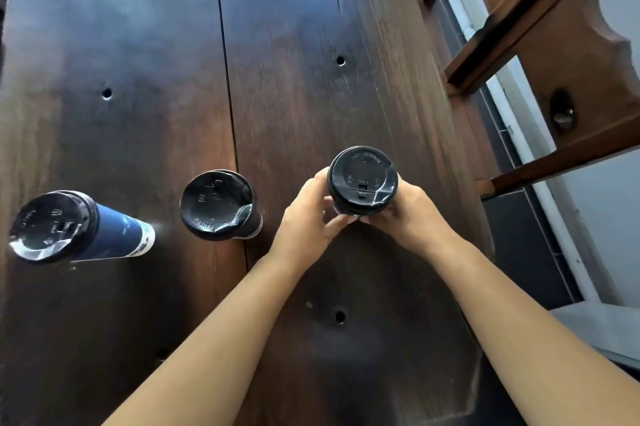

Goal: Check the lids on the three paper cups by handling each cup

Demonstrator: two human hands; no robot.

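Three paper cups with black plastic lids are on a dark wooden table (138,44). The right cup (362,179) is gripped from both sides: my left hand (308,217) wraps its left side and my right hand (408,214) its right side, just under the lid. Its body is mostly hidden by the lid and my fingers. The middle cup (216,204) stands free to the left of my left hand. The left cup (52,226) shows a dark blue wall with a white base band. Clear tape crosses one edge of each lid.
The table's right edge runs close beside my right hand. Beyond it a brown wooden chair or bench frame (540,55) stands over a grey tiled floor (519,235). Small round holes (340,316) dot the tabletop.
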